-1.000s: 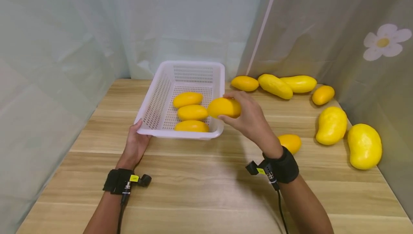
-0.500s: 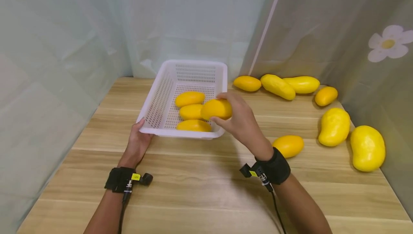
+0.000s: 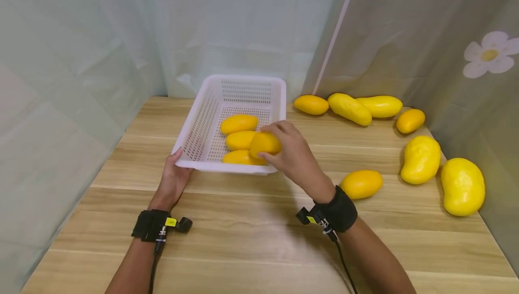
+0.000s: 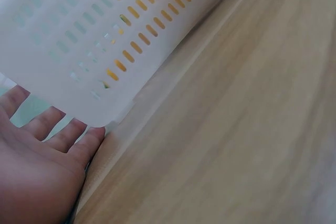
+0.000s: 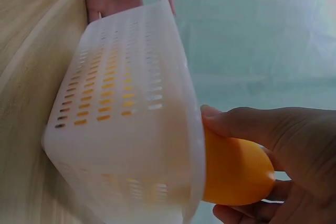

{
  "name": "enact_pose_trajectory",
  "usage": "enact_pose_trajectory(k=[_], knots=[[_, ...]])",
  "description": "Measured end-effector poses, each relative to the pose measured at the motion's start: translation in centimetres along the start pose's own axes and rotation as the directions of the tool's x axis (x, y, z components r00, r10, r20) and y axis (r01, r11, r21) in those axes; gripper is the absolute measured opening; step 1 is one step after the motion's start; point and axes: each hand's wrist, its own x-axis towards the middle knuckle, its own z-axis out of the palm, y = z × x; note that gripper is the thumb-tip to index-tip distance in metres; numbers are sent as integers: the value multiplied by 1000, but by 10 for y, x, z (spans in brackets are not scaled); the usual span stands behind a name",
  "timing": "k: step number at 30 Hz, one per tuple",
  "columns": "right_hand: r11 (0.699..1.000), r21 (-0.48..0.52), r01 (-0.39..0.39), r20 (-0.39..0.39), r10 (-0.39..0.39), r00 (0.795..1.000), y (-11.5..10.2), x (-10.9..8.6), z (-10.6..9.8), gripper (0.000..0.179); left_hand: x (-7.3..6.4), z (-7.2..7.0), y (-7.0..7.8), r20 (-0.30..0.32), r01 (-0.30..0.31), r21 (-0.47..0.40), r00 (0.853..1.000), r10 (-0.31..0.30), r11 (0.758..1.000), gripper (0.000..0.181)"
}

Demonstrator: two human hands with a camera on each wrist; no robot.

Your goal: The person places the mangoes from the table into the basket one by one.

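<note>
A mango (image 3: 265,144) had dipped lower into the basket (image 3: 227,166), seemingly nearly placed.
The right hand (image 3: 295,155) gripped it; the left hand (image 3: 172,179) held the basket's corner.

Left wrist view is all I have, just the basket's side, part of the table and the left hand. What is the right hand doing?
Observer: The right hand holds a yellow fruit at the near right part of the basket.
Operator: I see yellow through the slots. How many lie inside, not counting that one?
Observer: Head view shows three fruits lying on the basket's floor.
Operator: Any outside it?
Observer: Yes, seven more fruits rest on the table, all to the right of the basket.
</note>
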Motion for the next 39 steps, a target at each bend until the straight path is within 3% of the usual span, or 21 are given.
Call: enact_pose_trajectory(k=[5, 9, 17, 21, 28, 39], knots=[[997, -51, 52, 0, -52, 999, 0, 5, 5, 56, 0, 0, 1, -1, 3, 4, 1000, -3, 1000, 61], [995, -82, 51, 7, -50, 999, 1, 8, 9, 56, 0, 0, 2, 6, 6, 8, 1000, -6, 1000, 62], [988, -151, 39, 138, -18, 990, 4, 15, 24, 43, 0, 1, 2, 4, 24, 33, 1000, -24, 999, 62], [984, -172, 38, 160, -10, 987, 5, 16, 25, 40, 1, 1, 2, 3, 28, 41, 1000, -28, 999, 62], [956, -291, 42, 252, 34, 967, 8, 13, 24, 32, 2, 0, 3, 20, 23, 54, 1000, -24, 998, 62], [978, -205, 35, 271, 22, 962, 9, 13, 20, 43, 1, -1, 2, 18, 21, 50, 1000, -22, 999, 63]])
